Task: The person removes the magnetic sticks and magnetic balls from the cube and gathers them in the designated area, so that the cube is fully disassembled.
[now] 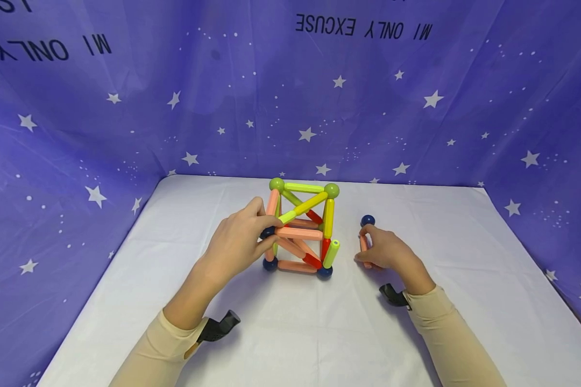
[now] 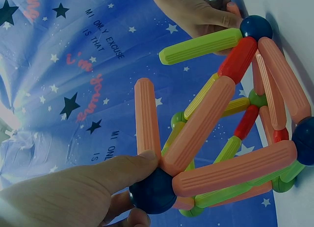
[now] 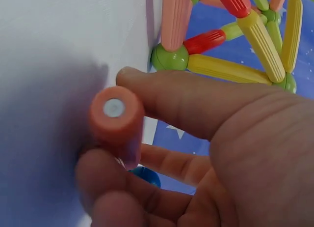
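A cube-like frame of magnetic rods and balls (image 1: 299, 234) stands on the white table. At its upper near-left corner my left hand (image 1: 237, 239) grips a dark blue ball (image 2: 153, 191), thumb over the top and fingertips below. Several salmon rods meet that ball. Right of the frame, my right hand (image 1: 389, 251) pinches a salmon rod (image 3: 117, 114) between thumb and fingers, its bare magnet end showing in the right wrist view. A dark blue ball (image 1: 367, 221) sits at the rod's far end, touching or very near it. A light green rod (image 1: 332, 253) sticks up from the frame's lower near-right ball (image 1: 325, 271).
White cloth covers the table (image 1: 290, 333). A purple curtain with stars (image 1: 290, 97) hangs behind and along both sides. Black camera mounts (image 1: 219, 327) are strapped at both wrists, just above the table.
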{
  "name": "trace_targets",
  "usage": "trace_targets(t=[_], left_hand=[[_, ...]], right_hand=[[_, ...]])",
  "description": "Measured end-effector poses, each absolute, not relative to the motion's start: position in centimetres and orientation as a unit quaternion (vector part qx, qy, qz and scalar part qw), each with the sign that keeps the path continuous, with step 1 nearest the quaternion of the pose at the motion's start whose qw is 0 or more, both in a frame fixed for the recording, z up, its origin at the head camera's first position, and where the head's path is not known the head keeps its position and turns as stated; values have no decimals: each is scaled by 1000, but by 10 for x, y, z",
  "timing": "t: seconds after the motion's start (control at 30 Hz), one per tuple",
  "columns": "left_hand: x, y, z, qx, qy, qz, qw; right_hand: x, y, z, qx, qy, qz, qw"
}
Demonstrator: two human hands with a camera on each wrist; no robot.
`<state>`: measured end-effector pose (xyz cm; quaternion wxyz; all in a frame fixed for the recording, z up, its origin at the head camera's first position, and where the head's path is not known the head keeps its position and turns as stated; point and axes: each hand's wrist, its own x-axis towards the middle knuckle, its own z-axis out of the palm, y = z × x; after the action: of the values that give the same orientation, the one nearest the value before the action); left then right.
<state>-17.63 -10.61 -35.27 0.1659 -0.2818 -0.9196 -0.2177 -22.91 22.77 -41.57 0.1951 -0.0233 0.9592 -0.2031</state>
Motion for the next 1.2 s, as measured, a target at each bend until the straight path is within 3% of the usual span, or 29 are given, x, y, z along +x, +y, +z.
trace_targets(t=[0.33,0.53,0.73,1.07,1.2], left_hand=[[-177,-106,-354,-281,-920,-220,164],[-177,-106,-354,-280,-920,-221,164],[-177,-106,-354,-278,-921,-221,162],[-177,-107,-353,-280,-920,-219,162],[-176,-107,-352,-279,-921,-219,162]], right_hand=[[-215,220,-389,-55,964,-193,175],[-197,204,-367,-196,894,-362,178],[-190,191,-367,-294,888,-327,135],[-182,184,-373,-265,926,-156,221],[-183,179,-377,-254,930,-133,229]])
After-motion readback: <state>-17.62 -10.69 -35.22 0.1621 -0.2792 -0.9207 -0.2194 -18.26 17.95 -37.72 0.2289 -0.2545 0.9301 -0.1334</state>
